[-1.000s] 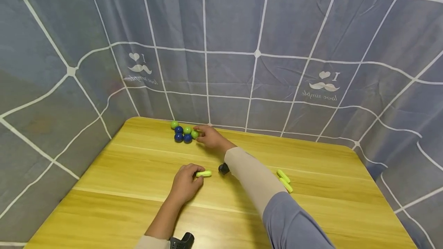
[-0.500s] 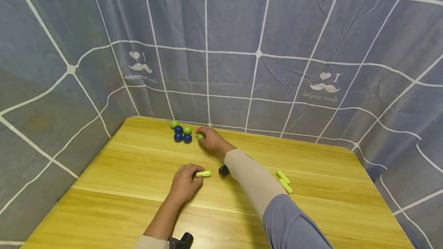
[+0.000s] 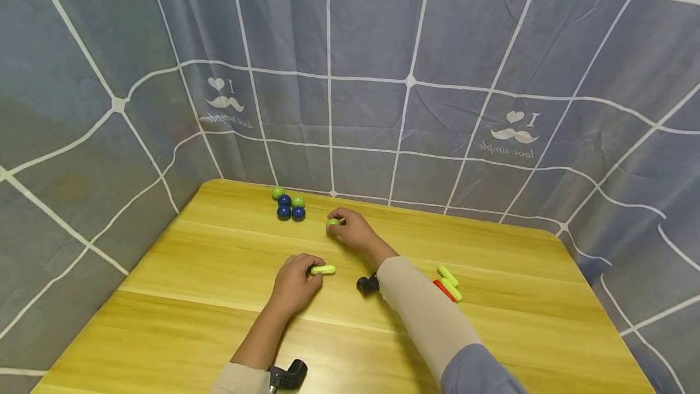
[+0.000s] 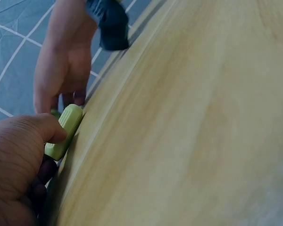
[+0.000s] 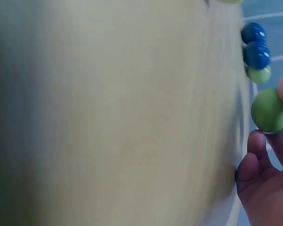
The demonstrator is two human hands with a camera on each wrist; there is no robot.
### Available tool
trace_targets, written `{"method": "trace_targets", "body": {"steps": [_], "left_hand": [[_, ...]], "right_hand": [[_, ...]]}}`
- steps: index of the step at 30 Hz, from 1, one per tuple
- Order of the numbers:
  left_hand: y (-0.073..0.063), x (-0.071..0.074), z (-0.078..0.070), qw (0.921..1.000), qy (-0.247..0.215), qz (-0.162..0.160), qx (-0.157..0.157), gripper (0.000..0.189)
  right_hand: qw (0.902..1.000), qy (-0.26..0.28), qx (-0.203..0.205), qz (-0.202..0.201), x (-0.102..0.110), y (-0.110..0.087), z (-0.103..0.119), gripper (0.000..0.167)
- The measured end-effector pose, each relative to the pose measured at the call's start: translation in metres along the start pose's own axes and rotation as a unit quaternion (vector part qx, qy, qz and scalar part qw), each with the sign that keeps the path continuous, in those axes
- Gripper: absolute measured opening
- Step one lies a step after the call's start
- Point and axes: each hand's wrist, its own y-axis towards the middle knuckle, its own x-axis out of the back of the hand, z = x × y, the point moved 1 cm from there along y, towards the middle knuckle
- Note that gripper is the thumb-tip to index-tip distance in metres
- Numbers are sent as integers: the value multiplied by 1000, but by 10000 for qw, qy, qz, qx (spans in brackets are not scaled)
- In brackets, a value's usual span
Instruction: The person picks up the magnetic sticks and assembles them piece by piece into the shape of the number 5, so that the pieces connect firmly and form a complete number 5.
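My right hand (image 3: 356, 231) pinches a green ball (image 3: 333, 222) between thumb and fingers over the back middle of the wooden table (image 3: 229, 284). Seen from the right wrist, that ball (image 5: 270, 110) is round and smooth, with the other fingertips below it. Nearer to me, my left hand (image 3: 294, 287) holds a short yellow-green ridged stick (image 3: 324, 269), its free end pointing right. In the left wrist view the thumb lies along the stick (image 4: 70, 125), which is close to the tabletop; the fingers behind it are mostly hidden.
Three blue balls (image 3: 284, 213) and two green balls (image 3: 277, 193) cluster at the back left. Two more yellow-green sticks (image 3: 447, 275) and a red stick (image 3: 443, 290) lie right of my right forearm. A grey curtain (image 3: 366, 114) with white lines hangs behind the table.
My right hand has drawn the green ball away from the cluster, rightward and toward me. The red stick has come into sight beside the right sleeve. The left hand stays in place with its stick.
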Motion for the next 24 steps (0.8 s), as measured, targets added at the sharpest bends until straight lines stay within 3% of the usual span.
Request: {"method": "trace_targets", "body": {"steps": [6,17,24], "left_hand": [[0,-2,-1,9999,-31,161,20,19],[1,1,-4,9997,-56,217,-16,19],[-1,1,-7,9984,-450,289,172,20]], "right_hand": [[9951,730,-505,-433,15,-33,-11,32],[9754,1942,-739,-742,37,-102,-11,36],[9642,2373,-691,-964,35,-139,-9,36]]}}
